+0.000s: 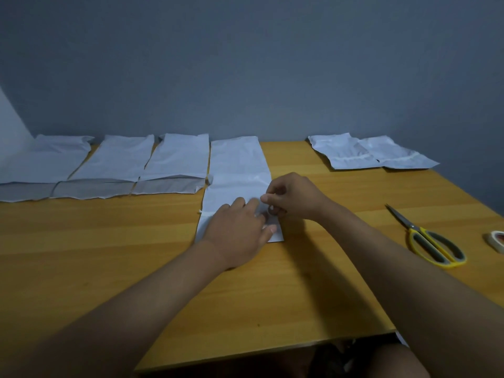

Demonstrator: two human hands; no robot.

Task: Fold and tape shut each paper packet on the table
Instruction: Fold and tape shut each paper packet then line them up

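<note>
A long white paper packet [236, 170] lies flat in the middle of the wooden table [109, 241]. My left hand [240, 227] rests on its near end with fingers stretched out, pressing the paper down. My right hand [293, 196] is curled at the packet's right edge, and its fingertips pinch the paper there; what exactly is between them is hidden. Three more unfolded packets [120, 159] lie side by side at the back left. Two folded packets [368, 154] with tape strips lie at the back right.
Yellow-handled scissors [428, 238] lie on the right side of the table. A roll of tape [497, 241] sits at the right edge of the frame. A grey wall stands behind the table. The table's near edge is just below my forearms.
</note>
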